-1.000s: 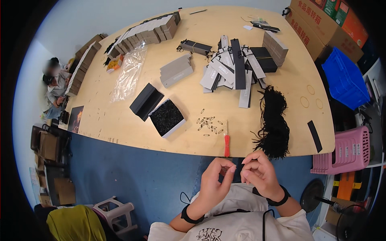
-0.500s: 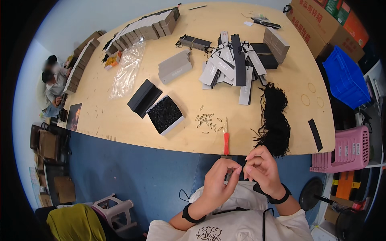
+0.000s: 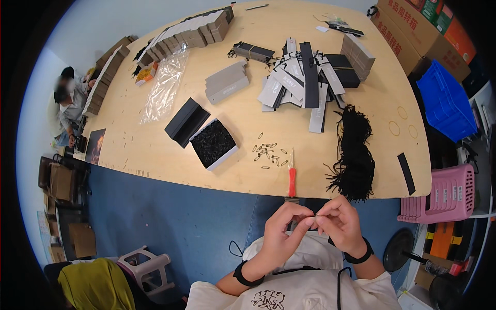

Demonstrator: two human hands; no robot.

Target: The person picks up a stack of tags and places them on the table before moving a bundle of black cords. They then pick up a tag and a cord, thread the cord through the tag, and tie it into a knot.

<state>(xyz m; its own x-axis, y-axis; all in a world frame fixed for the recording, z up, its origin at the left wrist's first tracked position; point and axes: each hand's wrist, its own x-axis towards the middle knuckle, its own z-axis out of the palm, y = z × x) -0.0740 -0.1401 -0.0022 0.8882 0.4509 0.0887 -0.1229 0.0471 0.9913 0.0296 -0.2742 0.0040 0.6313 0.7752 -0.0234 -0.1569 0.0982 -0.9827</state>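
My left hand [image 3: 284, 227] and my right hand [image 3: 340, 226] meet just off the table's near edge, thumbs and fingertips pinched together. Whatever they hold is too small and too covered to make out. Straight ahead lies a pointed tool with a red handle [image 3: 292, 182]. Left of it, small dark elongated loops [image 3: 265, 151] are scattered on the wood. A thick bundle of black cords [image 3: 355, 157] reaches the table edge beyond my right hand. Farther left stands a white box [image 3: 224, 159] filled with small black pieces, its black lid [image 3: 186, 124] beside it.
Grey and black strip tags [image 3: 294, 85] lie heaped on the table [image 3: 206, 181]. A grey carton [image 3: 227, 82], clear plastic bag [image 3: 165, 88] and rows of grey stacks [image 3: 181, 33] lie beyond. A blue crate [image 3: 445, 101] and pink basket [image 3: 449, 194] stand right. Another person [image 3: 72, 101] sits far left.
My right hand has lowered slightly, its raised fingers curling down, and its fingertips now meet those of my left hand. The things on the table keep their places.
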